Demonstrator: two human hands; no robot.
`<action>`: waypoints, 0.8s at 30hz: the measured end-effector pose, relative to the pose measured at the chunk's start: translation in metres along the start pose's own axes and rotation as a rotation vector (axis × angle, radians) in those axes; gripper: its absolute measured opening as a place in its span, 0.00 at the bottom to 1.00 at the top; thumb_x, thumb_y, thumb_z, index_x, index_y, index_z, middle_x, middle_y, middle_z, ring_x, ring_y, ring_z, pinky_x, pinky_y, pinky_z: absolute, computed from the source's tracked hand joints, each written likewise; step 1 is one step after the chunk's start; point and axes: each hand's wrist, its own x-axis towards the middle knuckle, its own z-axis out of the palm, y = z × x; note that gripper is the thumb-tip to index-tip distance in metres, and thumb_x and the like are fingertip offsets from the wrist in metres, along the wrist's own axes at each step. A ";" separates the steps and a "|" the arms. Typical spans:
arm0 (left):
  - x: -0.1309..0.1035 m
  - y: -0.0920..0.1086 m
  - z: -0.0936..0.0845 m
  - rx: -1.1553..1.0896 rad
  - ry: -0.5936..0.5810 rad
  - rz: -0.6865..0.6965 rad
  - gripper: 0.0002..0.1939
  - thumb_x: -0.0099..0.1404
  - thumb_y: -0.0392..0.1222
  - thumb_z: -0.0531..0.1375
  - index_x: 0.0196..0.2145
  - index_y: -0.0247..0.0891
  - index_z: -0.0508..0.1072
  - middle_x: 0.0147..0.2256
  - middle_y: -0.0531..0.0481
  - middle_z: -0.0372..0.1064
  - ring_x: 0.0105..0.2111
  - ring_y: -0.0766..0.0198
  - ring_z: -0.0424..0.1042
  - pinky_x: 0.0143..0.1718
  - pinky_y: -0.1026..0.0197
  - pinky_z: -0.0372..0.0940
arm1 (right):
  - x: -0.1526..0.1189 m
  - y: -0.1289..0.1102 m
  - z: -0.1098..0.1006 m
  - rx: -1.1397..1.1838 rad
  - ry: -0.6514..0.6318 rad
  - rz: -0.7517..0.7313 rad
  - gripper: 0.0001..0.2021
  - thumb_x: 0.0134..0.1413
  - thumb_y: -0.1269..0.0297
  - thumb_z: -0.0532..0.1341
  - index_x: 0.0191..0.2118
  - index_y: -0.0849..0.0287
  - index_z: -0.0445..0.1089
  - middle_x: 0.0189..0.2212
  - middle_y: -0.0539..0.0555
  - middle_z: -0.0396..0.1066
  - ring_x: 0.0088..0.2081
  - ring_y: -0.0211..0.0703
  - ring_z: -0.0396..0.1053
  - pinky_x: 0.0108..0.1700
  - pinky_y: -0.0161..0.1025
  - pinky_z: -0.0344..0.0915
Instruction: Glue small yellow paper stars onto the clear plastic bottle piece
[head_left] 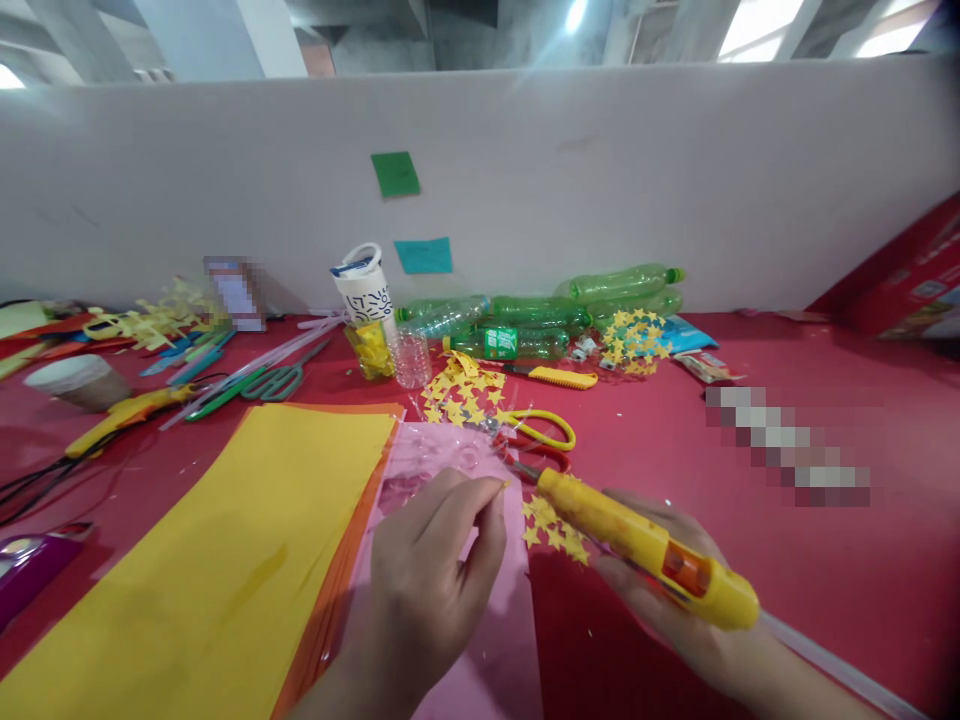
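Across pink sheet's edge (523,610) | left fingers (472,499) pinch scrap (507,484) | right fingers (628,590) grip glue gun (630,532)

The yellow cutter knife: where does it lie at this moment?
In the head view, the cutter knife lies right of centre on the red table, between green bottles behind and yellow-handled scissors in front.

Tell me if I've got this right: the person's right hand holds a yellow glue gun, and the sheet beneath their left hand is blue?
Not quite: the sheet beneath the left hand is pink, not blue, as the head view shows. The right hand does hold a yellow glue gun.
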 end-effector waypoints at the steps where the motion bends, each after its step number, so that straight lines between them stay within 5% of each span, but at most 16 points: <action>1: 0.001 0.002 0.000 -0.057 -0.009 -0.053 0.08 0.63 0.31 0.56 0.37 0.41 0.69 0.28 0.54 0.64 0.26 0.69 0.62 0.29 0.65 0.58 | 0.000 0.002 0.001 0.025 0.016 0.020 0.05 0.54 0.64 0.57 0.28 0.54 0.63 0.23 0.48 0.66 0.22 0.39 0.67 0.23 0.34 0.64; 7: 0.009 0.008 0.000 -0.603 -0.266 -0.574 0.07 0.64 0.41 0.56 0.29 0.39 0.69 0.22 0.56 0.59 0.22 0.71 0.58 0.21 0.68 0.54 | 0.003 0.009 -0.002 -0.037 0.123 0.069 0.07 0.53 0.65 0.60 0.31 0.55 0.59 0.28 0.48 0.64 0.27 0.38 0.66 0.28 0.35 0.63; 14: 0.015 0.004 -0.002 -0.728 -0.258 -0.669 0.08 0.61 0.41 0.57 0.26 0.37 0.68 0.21 0.57 0.58 0.19 0.74 0.51 0.18 0.67 0.44 | 0.019 0.071 -0.029 -0.390 -0.210 0.222 0.07 0.44 0.75 0.58 0.31 0.58 0.61 0.31 0.52 0.62 0.28 0.39 0.63 0.30 0.36 0.61; 18: 0.019 0.008 -0.004 -0.830 -0.330 -0.757 0.07 0.60 0.41 0.57 0.27 0.37 0.68 0.19 0.57 0.58 0.17 0.74 0.46 0.18 0.66 0.39 | 0.020 0.101 -0.041 -0.399 -0.296 0.204 0.08 0.45 0.69 0.62 0.35 0.60 0.68 0.33 0.54 0.67 0.32 0.44 0.68 0.34 0.39 0.65; 21: 0.021 0.009 -0.006 -0.927 -0.375 -0.820 0.06 0.60 0.40 0.57 0.27 0.36 0.67 0.19 0.57 0.58 0.17 0.74 0.44 0.19 0.66 0.37 | 0.024 0.087 -0.047 -0.419 -0.267 0.163 0.13 0.47 0.63 0.64 0.40 0.60 0.69 0.40 0.59 0.69 0.42 0.51 0.68 0.44 0.47 0.64; 24: 0.020 0.006 -0.007 -1.023 -0.421 -0.843 0.05 0.61 0.39 0.56 0.28 0.35 0.67 0.20 0.57 0.59 0.17 0.75 0.44 0.18 0.65 0.36 | 0.031 0.046 -0.039 -0.394 -0.168 0.082 0.07 0.57 0.66 0.57 0.41 0.59 0.67 0.40 0.58 0.69 0.44 0.49 0.66 0.48 0.48 0.62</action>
